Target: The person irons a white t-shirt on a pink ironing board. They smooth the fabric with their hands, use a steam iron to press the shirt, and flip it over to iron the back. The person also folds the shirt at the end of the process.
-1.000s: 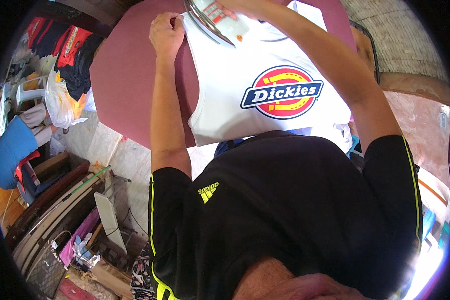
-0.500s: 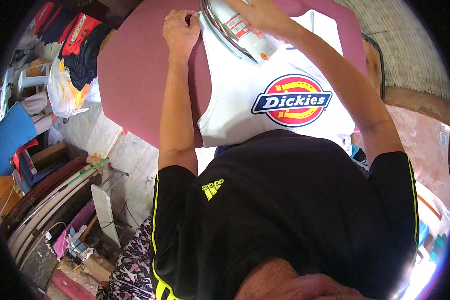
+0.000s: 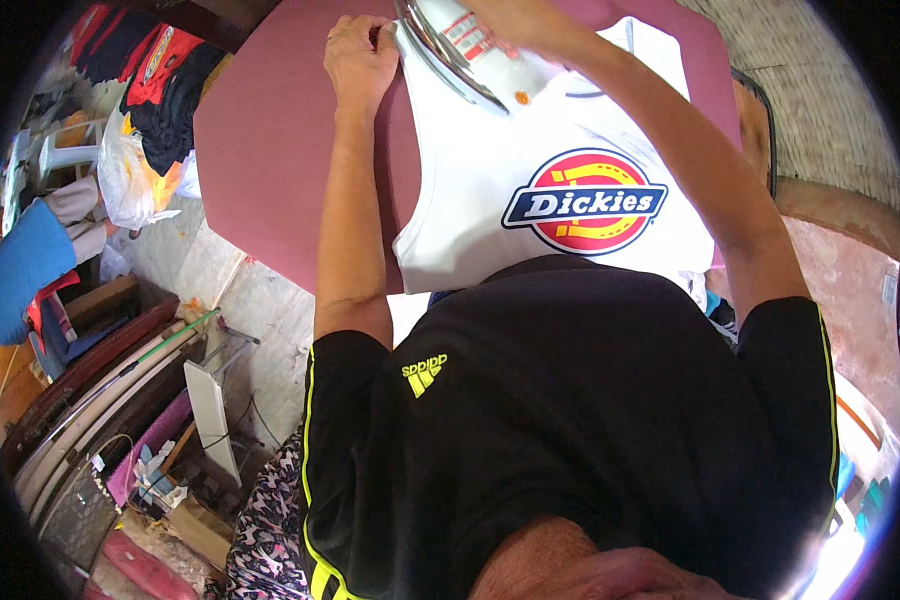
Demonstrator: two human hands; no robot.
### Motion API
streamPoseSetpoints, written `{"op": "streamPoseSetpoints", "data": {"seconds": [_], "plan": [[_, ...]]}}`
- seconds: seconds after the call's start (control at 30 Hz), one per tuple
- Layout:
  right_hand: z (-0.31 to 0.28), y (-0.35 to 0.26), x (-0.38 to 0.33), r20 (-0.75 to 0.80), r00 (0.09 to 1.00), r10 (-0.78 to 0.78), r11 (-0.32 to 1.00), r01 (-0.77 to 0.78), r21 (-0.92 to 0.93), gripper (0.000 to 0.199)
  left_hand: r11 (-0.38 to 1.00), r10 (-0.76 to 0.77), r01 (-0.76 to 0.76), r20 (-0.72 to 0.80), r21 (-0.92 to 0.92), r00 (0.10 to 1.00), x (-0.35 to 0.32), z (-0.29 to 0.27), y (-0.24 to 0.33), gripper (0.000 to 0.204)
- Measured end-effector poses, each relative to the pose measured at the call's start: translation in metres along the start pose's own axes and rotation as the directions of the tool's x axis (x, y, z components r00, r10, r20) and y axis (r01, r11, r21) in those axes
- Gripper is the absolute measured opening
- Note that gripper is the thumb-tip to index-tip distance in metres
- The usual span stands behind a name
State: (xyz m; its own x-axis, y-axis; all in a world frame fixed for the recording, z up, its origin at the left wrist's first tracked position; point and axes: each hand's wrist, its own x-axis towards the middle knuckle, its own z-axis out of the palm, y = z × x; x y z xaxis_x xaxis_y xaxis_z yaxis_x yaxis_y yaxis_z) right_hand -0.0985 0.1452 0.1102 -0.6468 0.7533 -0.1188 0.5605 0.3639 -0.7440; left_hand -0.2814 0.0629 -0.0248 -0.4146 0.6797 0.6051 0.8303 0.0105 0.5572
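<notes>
Gripping a white and chrome iron (image 3: 495, 75) at twelve o'clock, with twelve straight ahead of the person, the right hand (image 3: 523, 28) has its fingers wrapped about the upper part, though the picture's edge cuts some of that off. At eleven o'clock the left hand (image 3: 358, 58) sits by the top corner of the white garment (image 3: 460, 190), fingers bent in toward the thumb; from here I can't tell whether cloth is pinched between them. That garment lies at about one o'clock on the maroon table (image 3: 260, 160), its red, yellow and navy emblem (image 3: 585, 202) nearest the person's black shirt (image 3: 590, 400). The iron's near end points toward five o'clock, over the cloth. Off at ten o'clock I see red and black clothes (image 3: 165, 90) piled up, a plastic bag (image 3: 128, 180) just beside them, and at eight a white panel (image 3: 210, 420) leaning on its edge
</notes>
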Motion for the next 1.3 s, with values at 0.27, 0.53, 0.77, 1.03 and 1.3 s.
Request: {"op": "streamPoseSetpoints", "data": {"seconds": [0.27,0.53,0.77,1.03,1.3], "plan": [[-0.024,0.005,-0.009,0.202,0.977,-0.061,0.993,0.039,0.114,0.048,0.996,-0.083,0.085,0.090,-0.023,0.992,0.006,-0.006,0.000,0.017],[-0.052,0.067,-0.035,0.234,0.972,-0.024,0.993,0.051,-0.110,0.051,0.991,-0.091,0.109,0.205,-0.078,0.974,0.021,-0.009,-0.015,0.011],[-0.044,0.036,-0.015,0.406,0.824,-0.395,0.876,0.471,-0.103,0.054,0.852,-0.400,0.486,0.356,-0.196,0.844,0.024,-0.020,-0.001,0.011],[-0.013,0.012,0.042,0.316,0.776,-0.547,0.784,0.606,-0.132,0.049,0.782,-0.553,0.507,0.030,0.362,0.832,-0.093,-0.118,0.077,0.042],[-0.045,0.003,0.050,0.759,0.381,-0.528,0.724,0.669,0.168,0.040,0.646,-0.466,0.597,-0.373,0.476,0.802,-0.221,-0.088,0.170,0.024]]}}
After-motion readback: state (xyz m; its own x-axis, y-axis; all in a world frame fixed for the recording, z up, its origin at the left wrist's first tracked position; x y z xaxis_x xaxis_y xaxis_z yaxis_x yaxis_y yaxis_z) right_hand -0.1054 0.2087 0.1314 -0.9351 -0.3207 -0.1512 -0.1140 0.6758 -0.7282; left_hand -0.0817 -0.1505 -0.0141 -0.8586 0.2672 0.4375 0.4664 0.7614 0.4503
